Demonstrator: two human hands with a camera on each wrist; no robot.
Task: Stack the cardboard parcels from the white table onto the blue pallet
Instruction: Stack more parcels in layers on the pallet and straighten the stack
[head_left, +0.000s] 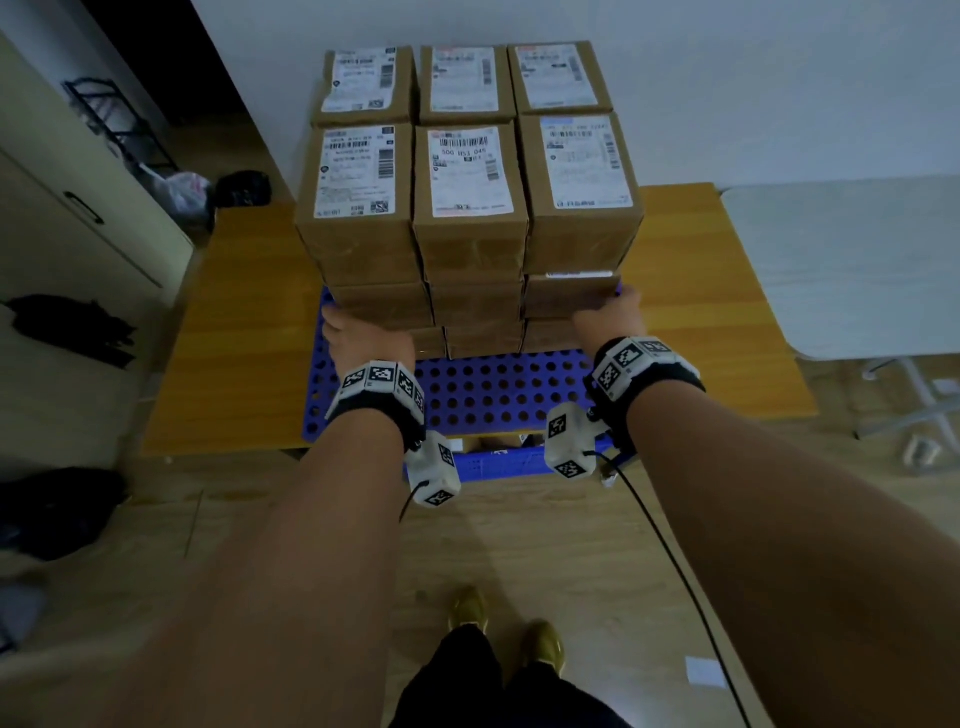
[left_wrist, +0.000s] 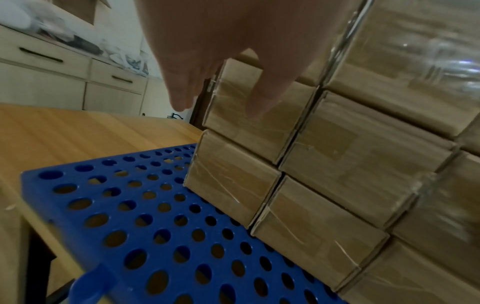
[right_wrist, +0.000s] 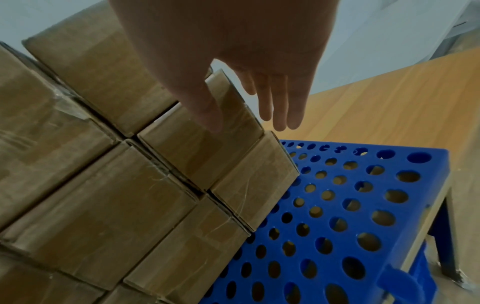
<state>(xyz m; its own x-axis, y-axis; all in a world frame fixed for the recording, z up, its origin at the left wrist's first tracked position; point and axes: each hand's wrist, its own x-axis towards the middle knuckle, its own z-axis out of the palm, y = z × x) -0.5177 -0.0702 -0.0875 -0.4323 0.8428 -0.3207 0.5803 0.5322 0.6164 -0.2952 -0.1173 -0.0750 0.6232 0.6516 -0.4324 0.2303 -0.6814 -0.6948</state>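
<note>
Wooden bench (head_left: 249, 322) under perforated blue pallet (head_left: 488, 389), left hand (head_left: 363, 338) and right hand (head_left: 610, 317) with straight fingers flat against taped cardboard parcels (head_left: 470, 228), bracing the stack's lower corners, labels on top.

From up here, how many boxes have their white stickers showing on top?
6, on top of the stack: back row left, middle, right; front row left, middle, right. Boxes underneath hide their tops.
</note>
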